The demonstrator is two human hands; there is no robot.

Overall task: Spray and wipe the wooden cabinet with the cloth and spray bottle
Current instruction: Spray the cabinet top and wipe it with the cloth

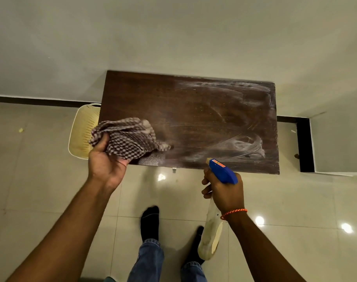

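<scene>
Looking straight down on the wooden cabinet (189,119), only its dark top shows; front, doors and legs are hidden under it, apart from one small pale bit poking out below the near edge at abt 6 o'clock, too small to ID. Rt half of the top carries whitish smeared streaks, thickest at 1 o'clock and 4 o'clock; left half looks dark and mostly clean w/ a few specks.

Cloth (126,138), brown-and-white checked, is bunched at the cabinet's 8 o'clock corner, spilling over the near-left edge and lying on the surface. Left hand (105,161) has it pinched, thumb on top and fingers curled underneath, so fingertips are hidden by the fabric.

Spray bottle (212,231) sits at 5 o'clock off the cabinet, held in mid-air just off the near edge. Its blue head points up-left, nozzle tip overlapping the cabinet's edge in view. Right hand (224,190) is wrapped closed round the neck, fingers near the trigger; can't tell if the trigger is pressed. Pale bottle body hangs below the wrist, partly hidden by the forearm. Orange thread band (233,213) on that wrist.

Cream perforated basket (83,131) at 9 o'clock, partly tucked behind cabinet and cloth. Glossy tiled floor (41,180) all round; feet in dark socks (150,222) and jeans cuffs at 6 o'clock, cut off by the frame.
</scene>
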